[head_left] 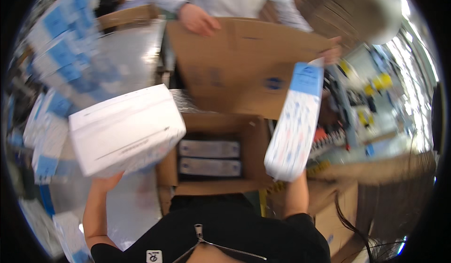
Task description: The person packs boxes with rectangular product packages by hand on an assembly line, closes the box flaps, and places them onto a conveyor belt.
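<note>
Nearest us, our left hand (pixel 109 180) holds a white box (pixel 129 126) from its near lower edge, and our right hand (pixel 298 178) holds a slimmer blue-and-white box (pixel 296 122) by its near end; the fingers of both are mostly hidden. These boxes are raised on either side of an open carton (pixel 221 187). Since each seems supported near one end only, we judge that either could tip or slip from us if its weight shifts. The tilted white box could also catch the carton's rim. Farther off, a co-worker's hands (pixel 199 19) hold a brown cardboard panel (pixel 230 70); if it swings, it could bump our right-hand box.

Counting outward, we have two hands, two held boxes, one open carton, two white packs (pixel 209 149) visible inside it, one panel and two co-worker's hands. By the one metal table (pixel 129 51), the stacked boxes (pixel 70 42) are too blurred for us to count.
</note>
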Tool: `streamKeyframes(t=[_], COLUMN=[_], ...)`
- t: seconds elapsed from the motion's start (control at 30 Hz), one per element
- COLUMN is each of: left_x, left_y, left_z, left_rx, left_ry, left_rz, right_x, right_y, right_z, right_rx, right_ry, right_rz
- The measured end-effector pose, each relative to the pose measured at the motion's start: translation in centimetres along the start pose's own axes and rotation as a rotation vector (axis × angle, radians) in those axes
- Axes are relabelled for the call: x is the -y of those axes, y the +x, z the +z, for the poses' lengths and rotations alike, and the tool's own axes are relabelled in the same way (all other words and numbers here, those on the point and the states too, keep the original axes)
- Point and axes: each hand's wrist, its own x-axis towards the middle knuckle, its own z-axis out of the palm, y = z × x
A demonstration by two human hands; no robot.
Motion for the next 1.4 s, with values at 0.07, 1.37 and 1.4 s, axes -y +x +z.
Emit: streamKeyframes(t=[0.07,1.37,1.4], left_x=[-5.7,9.9,10.9], left_y=[4.0,-25.0,-24.6], left_z=[3.4,3.4,3.5], left_rx=[0.248,-0.290,-0.268], left_ry=[-0.373,0.769,0.781], left_rz=[0.128,-1.576,-1.456], right_x=[-1.4,-27.9,-26.8], right_y=[0.3,4.0,3.1], right_z=[-3.9,8.4,9.0], right_rx=[-0.135,1.684,1.632], right_ry=[0.073,-1.915,-1.832], right_rz=[0.009,-0.176,-0.185])
